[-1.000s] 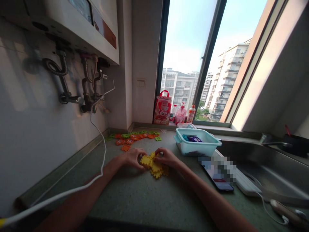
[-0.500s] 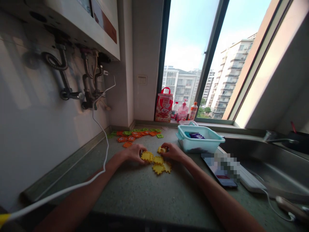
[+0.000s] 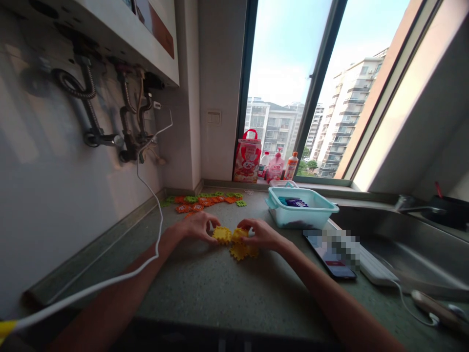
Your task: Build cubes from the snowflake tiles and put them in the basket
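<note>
My left hand point(image 3: 201, 228) is closed around the left edge of a yellow notched puzzle tile point(image 3: 222, 235), low over the counter. Just to its right, my right hand point(image 3: 261, 233) pinches another yellow tile point(image 3: 240, 235), thumb and fingers on its right side. The two tiles are side by side; whether their teeth are interlocked I cannot tell. Below them lie more yellow tiles point(image 3: 239, 252) on the counter, partly shaded by my right hand. Behind my left hand, orange tiles point(image 3: 198, 207) and green tiles point(image 3: 241, 203) are spread near the wall.
A light-blue plastic box point(image 3: 302, 210) holding packets stands right of my hands. A phone point(image 3: 331, 259) and a white power strip point(image 3: 375, 266) lie beside the sink point(image 3: 414, 239). A white cable point(image 3: 158, 244) hangs across the left. Bottles and a red bag point(image 3: 247, 159) stand by the window.
My right hand has moved slightly left and down, bringing its yellow tile beside the one in my left hand. The whole view has shifted a little.
</note>
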Demonstrator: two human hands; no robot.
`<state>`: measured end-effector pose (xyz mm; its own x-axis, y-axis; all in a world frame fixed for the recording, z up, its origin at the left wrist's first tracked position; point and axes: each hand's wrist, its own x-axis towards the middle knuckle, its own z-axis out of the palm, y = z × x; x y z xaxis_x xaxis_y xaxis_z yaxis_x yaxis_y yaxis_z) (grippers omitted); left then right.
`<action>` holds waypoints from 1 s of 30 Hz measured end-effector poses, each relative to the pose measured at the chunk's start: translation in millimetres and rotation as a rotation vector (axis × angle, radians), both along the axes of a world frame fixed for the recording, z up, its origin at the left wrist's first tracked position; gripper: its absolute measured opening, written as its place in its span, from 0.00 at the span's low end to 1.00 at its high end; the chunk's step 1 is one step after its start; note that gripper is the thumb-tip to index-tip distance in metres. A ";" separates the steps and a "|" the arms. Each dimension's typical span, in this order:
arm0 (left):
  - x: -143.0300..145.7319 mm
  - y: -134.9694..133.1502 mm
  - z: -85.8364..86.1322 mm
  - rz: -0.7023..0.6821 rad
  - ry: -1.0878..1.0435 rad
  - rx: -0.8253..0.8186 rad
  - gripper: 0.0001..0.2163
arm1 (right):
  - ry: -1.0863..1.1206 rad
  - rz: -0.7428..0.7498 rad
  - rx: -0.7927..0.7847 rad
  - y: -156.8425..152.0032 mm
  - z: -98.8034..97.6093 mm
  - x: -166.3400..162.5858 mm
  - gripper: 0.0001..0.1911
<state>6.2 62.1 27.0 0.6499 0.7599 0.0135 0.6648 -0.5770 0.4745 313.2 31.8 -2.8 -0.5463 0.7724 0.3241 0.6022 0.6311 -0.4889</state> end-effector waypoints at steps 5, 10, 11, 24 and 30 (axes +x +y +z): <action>-0.4 2.3 -5.4 -0.019 -0.006 0.012 0.27 | -0.030 -0.008 -0.009 -7.7 0.6 -1.6 0.16; -2.0 3.8 -7.3 -0.029 -0.003 0.022 0.24 | -0.044 0.009 -0.015 -5.4 -2.5 -6.4 0.17; -2.3 3.9 -7.2 -0.021 0.000 0.025 0.25 | -0.043 0.015 -0.018 -5.0 -2.6 -6.9 0.17; 7.2 4.7 -9.6 -0.009 -0.064 0.254 0.24 | -0.058 -0.048 -0.017 -0.3 -3.3 -3.3 0.18; 15.2 2.4 -11.8 0.014 -0.040 0.314 0.25 | -0.064 -0.163 0.145 10.8 -3.7 14.6 0.16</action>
<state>21.4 64.5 15.2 0.6335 0.7238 0.2737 0.6585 -0.6900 0.3005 327.7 42.6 -6.5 -0.4408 0.8003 0.4065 0.7293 0.5834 -0.3576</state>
